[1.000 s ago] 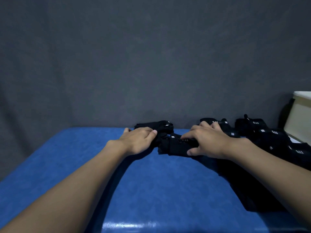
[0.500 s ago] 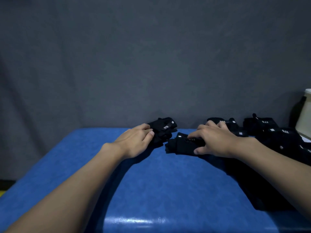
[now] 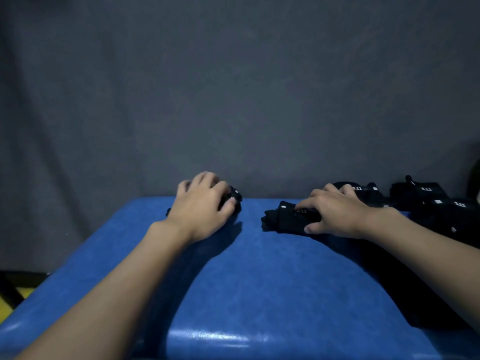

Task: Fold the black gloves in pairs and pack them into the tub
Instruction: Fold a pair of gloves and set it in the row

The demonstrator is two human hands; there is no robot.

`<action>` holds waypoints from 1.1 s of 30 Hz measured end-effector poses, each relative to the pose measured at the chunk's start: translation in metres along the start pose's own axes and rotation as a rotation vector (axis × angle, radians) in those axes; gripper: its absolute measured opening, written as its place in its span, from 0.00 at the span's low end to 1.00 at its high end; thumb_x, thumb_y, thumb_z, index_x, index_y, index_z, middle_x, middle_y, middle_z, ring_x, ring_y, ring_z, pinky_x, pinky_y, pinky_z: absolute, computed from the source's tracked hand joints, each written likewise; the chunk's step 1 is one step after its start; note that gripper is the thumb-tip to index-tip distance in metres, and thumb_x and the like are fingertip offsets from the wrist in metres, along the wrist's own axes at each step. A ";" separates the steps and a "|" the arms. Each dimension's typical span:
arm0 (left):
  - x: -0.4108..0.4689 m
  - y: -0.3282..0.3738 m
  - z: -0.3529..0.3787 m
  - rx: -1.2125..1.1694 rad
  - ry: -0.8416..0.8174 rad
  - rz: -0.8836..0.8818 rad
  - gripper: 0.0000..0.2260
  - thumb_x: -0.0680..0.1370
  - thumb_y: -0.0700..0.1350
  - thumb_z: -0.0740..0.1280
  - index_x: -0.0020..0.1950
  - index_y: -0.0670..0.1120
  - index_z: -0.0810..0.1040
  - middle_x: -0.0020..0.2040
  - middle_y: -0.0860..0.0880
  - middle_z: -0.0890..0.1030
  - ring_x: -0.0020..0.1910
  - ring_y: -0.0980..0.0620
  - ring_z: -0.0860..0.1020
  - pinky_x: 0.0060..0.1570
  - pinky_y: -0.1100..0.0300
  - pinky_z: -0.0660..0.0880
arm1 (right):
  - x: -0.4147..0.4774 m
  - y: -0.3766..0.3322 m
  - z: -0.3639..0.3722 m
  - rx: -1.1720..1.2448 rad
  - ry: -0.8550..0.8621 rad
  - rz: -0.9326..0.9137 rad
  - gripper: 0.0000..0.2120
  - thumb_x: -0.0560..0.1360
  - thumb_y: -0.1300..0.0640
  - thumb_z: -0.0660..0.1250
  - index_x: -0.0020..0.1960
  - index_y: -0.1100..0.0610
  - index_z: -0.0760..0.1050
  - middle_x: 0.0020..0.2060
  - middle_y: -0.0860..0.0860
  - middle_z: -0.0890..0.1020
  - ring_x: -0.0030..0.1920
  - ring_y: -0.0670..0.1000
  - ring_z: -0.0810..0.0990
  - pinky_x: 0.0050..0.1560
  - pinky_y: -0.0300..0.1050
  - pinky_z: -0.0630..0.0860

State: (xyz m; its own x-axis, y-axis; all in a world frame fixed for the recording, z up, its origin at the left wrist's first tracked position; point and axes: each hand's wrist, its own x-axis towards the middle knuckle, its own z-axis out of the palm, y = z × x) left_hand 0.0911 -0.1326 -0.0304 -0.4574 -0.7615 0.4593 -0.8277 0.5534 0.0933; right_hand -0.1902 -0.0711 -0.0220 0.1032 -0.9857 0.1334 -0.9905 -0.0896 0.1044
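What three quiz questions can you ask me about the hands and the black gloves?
1. True or false: the left hand and the right hand hold one and the same glove.
2. Which colour is the table? A red, B blue, C green.
3. Fill in: the pile of gloves lies on the person's ____ side.
Key: 1 false, the left hand grips the left glove, the right hand holds the right glove; 2 B; 3 right.

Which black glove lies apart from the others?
The lone glove gripped by the left hand; bare blue table separates it from the second glove under the right hand and the pile.
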 end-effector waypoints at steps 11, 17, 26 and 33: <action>0.048 0.070 0.048 -0.020 -0.266 0.331 0.20 0.83 0.56 0.57 0.75 0.54 0.70 0.76 0.58 0.66 0.77 0.57 0.58 0.68 0.51 0.58 | 0.028 0.013 -0.005 -0.167 0.006 -0.081 0.26 0.71 0.35 0.67 0.68 0.38 0.70 0.56 0.46 0.71 0.60 0.51 0.65 0.57 0.54 0.59; 0.065 0.068 0.063 -0.060 -0.227 0.309 0.19 0.83 0.57 0.58 0.73 0.55 0.72 0.75 0.60 0.68 0.75 0.60 0.59 0.68 0.51 0.58 | 0.039 0.031 -0.003 -0.185 0.010 -0.091 0.26 0.69 0.33 0.68 0.62 0.45 0.75 0.55 0.42 0.76 0.58 0.49 0.65 0.56 0.53 0.58; 0.079 0.067 0.080 -0.224 -0.130 0.160 0.16 0.79 0.57 0.66 0.64 0.54 0.78 0.65 0.59 0.77 0.65 0.57 0.74 0.66 0.52 0.63 | 0.051 0.046 -0.001 -0.168 0.037 -0.056 0.27 0.67 0.31 0.68 0.59 0.47 0.77 0.52 0.42 0.76 0.57 0.48 0.64 0.52 0.51 0.55; 0.084 0.067 0.084 -0.286 -0.160 0.141 0.19 0.77 0.56 0.69 0.66 0.53 0.77 0.64 0.60 0.76 0.62 0.55 0.75 0.64 0.50 0.67 | 0.052 0.053 0.002 -0.130 -0.019 -0.014 0.31 0.67 0.28 0.66 0.65 0.43 0.75 0.54 0.40 0.76 0.60 0.47 0.62 0.55 0.51 0.55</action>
State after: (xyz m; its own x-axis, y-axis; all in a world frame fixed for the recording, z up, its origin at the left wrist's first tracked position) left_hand -0.0295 -0.1878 -0.0597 -0.6247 -0.7014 0.3432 -0.6385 0.7118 0.2925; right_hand -0.2380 -0.1269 -0.0116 0.1143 -0.9870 0.1126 -0.9688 -0.0857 0.2327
